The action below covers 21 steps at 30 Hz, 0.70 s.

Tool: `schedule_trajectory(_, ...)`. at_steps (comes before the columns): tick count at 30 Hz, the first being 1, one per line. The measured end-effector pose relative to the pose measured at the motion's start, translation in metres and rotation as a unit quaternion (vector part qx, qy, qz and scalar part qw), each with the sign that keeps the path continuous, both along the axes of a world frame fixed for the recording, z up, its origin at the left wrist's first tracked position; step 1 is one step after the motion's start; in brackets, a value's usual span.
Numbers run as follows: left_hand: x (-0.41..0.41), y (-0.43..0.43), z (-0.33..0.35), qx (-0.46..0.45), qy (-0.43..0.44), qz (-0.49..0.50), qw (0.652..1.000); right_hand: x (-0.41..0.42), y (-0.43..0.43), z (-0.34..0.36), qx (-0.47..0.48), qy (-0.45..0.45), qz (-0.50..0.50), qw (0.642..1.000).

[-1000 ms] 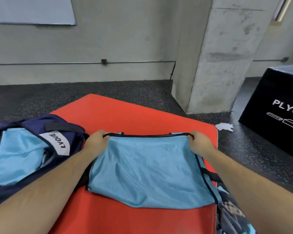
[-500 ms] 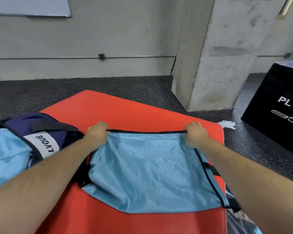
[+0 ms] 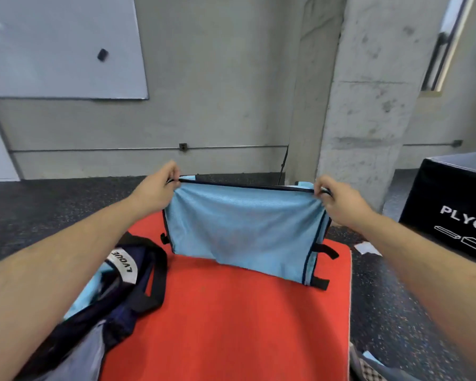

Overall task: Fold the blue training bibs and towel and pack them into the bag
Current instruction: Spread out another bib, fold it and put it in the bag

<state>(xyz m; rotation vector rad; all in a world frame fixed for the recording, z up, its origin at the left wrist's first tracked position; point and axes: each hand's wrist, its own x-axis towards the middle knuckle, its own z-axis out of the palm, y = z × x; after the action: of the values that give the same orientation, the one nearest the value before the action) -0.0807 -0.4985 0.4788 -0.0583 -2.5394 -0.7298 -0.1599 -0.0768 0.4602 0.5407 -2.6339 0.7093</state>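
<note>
Nearest, at the lower left, the dark blue bag (image 3: pixel 121 292) lies open on the red mat (image 3: pixel 231 339), with light blue cloth showing inside it (probably a bib already packed, but I cannot be sure). At the lower right edge of the view a checked cloth (image 3: pixel 368 367) shows beside the mat; it may be the towel.

Further out, over the far part of the mat, the blue bib (image 3: pixel 245 229) hangs in the air between 2 hands. The left hand (image 3: pixel 154 193) pinches its upper left corner with curled fingers, and the right hand (image 3: pixel 338 204) pinches the upper right corner in the same way. The dark top edge is stretched nearly straight between them.

The step in hand seems to be the folding of this bib. To do it well, I think both corners should be level and the top edge taut, so that the cloth hangs without wrinkles. The black straps (image 3: pixel 326 250) stick out at its right side. It is better to tuck them in before the next fold, or they may catch on the bag's opening.

Behind stand a black box (image 3: pixel 456 204) and a concrete pillar (image 3: pixel 368 105).
</note>
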Motion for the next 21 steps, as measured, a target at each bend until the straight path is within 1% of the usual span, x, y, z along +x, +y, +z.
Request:
schedule_trajectory(4,0.043,0.000,0.042,-0.028,0.024,-0.016,0.999,0.035,0.012,0.045,0.034,0.024,0.027,0.999)
schedule_trajectory(6,0.066,0.006,0.062,-0.029,0.024,-0.027,0.999,0.057,0.017,0.065,0.040,0.022,0.034,0.998)
schedule_trajectory(8,0.092,0.014,0.081,-0.014,0.030,-0.037,0.999,0.080,0.022,0.085,0.022,0.033,0.041,0.998)
schedule_trajectory(10,0.118,0.014,0.092,0.010,0.036,-0.051,0.998,0.102,0.030,0.103,-0.023,0.056,0.054,0.997)
schedule_trajectory(11,0.130,0.011,0.095,0.006,0.026,-0.062,0.998,0.112,0.036,0.109,-0.031,0.051,0.059,0.996)
schedule_trajectory(14,0.157,0.007,0.100,-0.031,-0.049,-0.084,0.995,0.139,0.050,0.121,-0.023,-0.026,0.078,0.996)
schedule_trajectory(17,0.178,0.008,0.109,0.003,-0.072,-0.100,0.992,0.162,0.058,0.134,-0.035,-0.077,0.107,0.991)
schedule_trajectory(21,0.194,0.002,0.117,0.025,-0.119,-0.104,0.987,0.174,0.062,0.141,-0.018,-0.151,0.136,0.979)
